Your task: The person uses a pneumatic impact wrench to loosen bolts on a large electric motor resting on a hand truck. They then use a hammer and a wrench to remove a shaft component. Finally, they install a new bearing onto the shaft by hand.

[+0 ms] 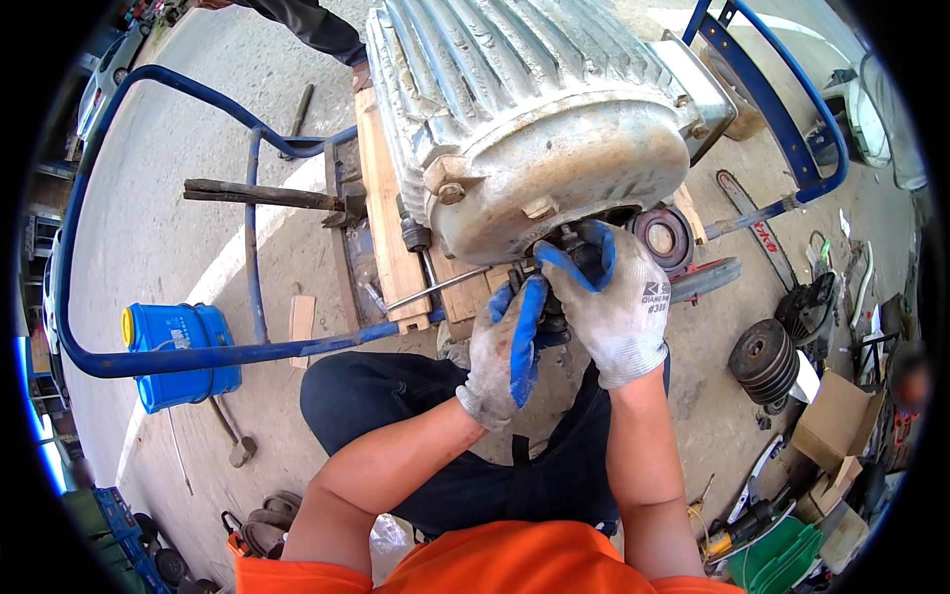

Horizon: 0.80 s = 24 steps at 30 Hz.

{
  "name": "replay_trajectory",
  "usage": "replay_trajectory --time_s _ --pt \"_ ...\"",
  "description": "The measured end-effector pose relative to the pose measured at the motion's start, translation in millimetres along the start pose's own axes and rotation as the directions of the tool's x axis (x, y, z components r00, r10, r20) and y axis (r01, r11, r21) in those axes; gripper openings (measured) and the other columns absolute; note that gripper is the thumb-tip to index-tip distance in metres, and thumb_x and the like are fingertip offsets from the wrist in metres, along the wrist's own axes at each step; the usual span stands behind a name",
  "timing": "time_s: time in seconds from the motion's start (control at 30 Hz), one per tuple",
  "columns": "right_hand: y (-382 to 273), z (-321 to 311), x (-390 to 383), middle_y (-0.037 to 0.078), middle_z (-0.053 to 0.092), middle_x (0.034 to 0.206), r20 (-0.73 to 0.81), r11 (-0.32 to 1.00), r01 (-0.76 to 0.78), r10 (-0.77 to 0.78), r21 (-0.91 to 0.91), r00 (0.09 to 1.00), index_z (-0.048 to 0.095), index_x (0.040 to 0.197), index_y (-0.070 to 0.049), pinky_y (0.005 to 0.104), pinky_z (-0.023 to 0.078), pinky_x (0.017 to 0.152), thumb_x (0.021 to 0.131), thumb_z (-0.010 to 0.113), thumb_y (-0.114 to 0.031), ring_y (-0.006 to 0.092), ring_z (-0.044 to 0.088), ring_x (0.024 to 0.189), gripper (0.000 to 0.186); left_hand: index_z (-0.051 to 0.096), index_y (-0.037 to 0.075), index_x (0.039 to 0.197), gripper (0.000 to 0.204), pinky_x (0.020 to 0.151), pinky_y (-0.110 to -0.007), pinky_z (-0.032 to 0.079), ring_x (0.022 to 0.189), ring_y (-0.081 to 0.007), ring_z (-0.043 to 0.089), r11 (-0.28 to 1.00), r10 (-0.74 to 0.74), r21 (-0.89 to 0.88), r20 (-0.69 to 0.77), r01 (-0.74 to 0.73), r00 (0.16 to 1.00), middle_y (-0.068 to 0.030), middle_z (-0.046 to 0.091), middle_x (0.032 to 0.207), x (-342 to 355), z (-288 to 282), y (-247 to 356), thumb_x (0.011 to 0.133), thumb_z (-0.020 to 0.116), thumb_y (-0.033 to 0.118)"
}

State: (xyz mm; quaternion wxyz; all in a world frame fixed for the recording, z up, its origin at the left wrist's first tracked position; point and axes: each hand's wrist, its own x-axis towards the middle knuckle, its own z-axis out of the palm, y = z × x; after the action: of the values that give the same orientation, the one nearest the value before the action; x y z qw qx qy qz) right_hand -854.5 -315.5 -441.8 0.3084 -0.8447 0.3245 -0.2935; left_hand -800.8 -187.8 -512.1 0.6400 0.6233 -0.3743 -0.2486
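Note:
A large ribbed electric motor (564, 168), silvery and worn, lies on wooden boards (396, 233) with its round end cover facing me. My right hand (614, 307), in a white and blue work glove, curls its fingers at the opening low in that cover. Just below and to the left, my left hand (503, 356), gloved the same way, closes around a dark part. What each hand grips is mostly hidden by the gloves. A thin metal rod (435, 288) slants across the boards beside my left hand. Right of my right hand sits a round, dark reddish pulley-like wheel (663, 236).
Blue tubular cart rails (213, 364) run along both sides. A blue jug (183, 351) and a hammer (237, 445) are at the left. To the right lie a chainsaw (807, 307), a grooved pulley (764, 361) and a cardboard box (836, 421). Another person's sleeve (317, 25) shows behind the motor.

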Motion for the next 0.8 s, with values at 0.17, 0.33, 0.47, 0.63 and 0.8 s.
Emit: replay_trajectory --time_s 0.17,0.33,0.47,0.63,0.8 --pt "2.0 3.7 -1.5 0.015 0.064 0.083 -0.07 0.999 0.043 -0.045 -0.022 0.997 0.061 0.092 -0.003 0.0407 0.051 0.065 0.075 0.075 -0.016 0.0345 0.063 0.074 0.025 0.049 -0.001 0.13 0.033 0.091 -0.023 0.049 0.104 -0.0105 0.059 0.967 -0.11 -0.238 -0.098 0.084 0.989 -0.006 0.059 0.12 -1.9 6.3 -3.6 0.098 0.051 0.009" --pt "3.2 4.6 0.3 0.015 0.063 0.081 -0.059 0.993 0.092 -0.097 -0.081 0.994 0.061 0.09 -0.003 0.0403 0.051 0.064 0.077 0.073 -0.016 0.0352 0.063 0.074 0.022 0.054 0.002 0.125 0.031 0.086 -0.023 0.05 0.097 -0.0099 0.061 0.88 -0.215 -0.451 -0.098 0.15 0.972 -0.0046 0.063 0.112 -2.9 7.9 -4.2 0.097 0.055 0.015" --pt "-1.1 3.5 1.0 0.015 0.063 0.08 -0.014 0.994 0.055 -0.056 -0.092 0.998 0.061 0.09 -0.003 0.041 0.051 0.065 0.077 0.073 -0.016 0.0354 0.063 0.074 0.022 0.055 0.002 0.123 0.03 0.08 -0.022 0.051 0.09 -0.009 0.062 0.777 -0.357 -0.587 -0.116 0.226 0.927 -0.0032 0.064 0.104 -1.7 10.6 -0.7 0.097 0.056 0.017" --pt "-4.8 0.6 0.4 0.016 0.063 0.08 -0.028 1.0 0.022 -0.022 -0.017 0.999 0.061 0.09 -0.003 0.0415 0.051 0.066 0.077 0.073 -0.015 0.0356 0.063 0.074 0.022 0.056 0.004 0.121 0.031 0.07 -0.024 0.052 0.08 -0.0083 0.062 0.733 -0.492 -0.568 -0.063 0.375 0.868 -0.0016 0.064 0.095 4.9 7.0 13.0 0.096 0.058 0.022" --pt "-0.7 4.9 0.5 0.016 0.064 0.079 -0.048 0.997 0.036 -0.04 -0.074 0.998 0.061 0.09 -0.003 0.0414 0.05 0.065 0.077 0.072 -0.015 0.0354 0.062 0.074 0.02 0.058 0.006 0.117 0.028 0.066 -0.025 0.052 0.076 -0.009 0.061 0.725 -0.512 -0.569 -0.066 0.389 0.857 -0.0014 0.064 0.09 6.0 7.3 13.3 0.096 0.059 0.025"
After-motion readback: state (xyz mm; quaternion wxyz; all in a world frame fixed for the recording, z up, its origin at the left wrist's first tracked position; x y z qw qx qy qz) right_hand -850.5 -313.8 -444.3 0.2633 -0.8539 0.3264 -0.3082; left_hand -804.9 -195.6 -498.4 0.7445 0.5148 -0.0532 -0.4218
